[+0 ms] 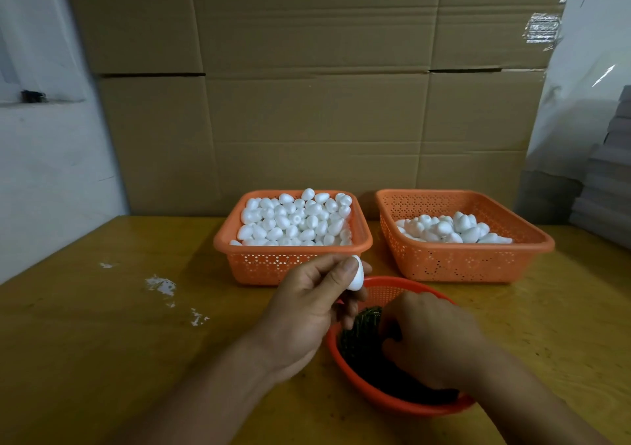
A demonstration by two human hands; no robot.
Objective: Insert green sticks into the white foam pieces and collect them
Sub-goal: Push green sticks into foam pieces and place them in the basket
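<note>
My left hand (309, 303) pinches one white egg-shaped foam piece (355, 274) between thumb and fingers, just above the rim of the round red basket (386, 286). That basket holds a heap of dark green sticks (362, 332). My right hand (432, 335) reaches down into the sticks with curled fingers; its fingertips are hidden, so what they hold cannot be seen. Behind, an orange square basket (259, 265) is piled with loose foam pieces (293, 219). A second orange basket (457, 263) at the right holds a smaller pile of foam pieces (450, 229).
Everything stands on a yellow wooden table (119, 325) with white foam crumbs (162, 286) at the left. Large cardboard boxes (307, 86) form a wall right behind the baskets. Grey stacked boards (604, 188) lean at the far right.
</note>
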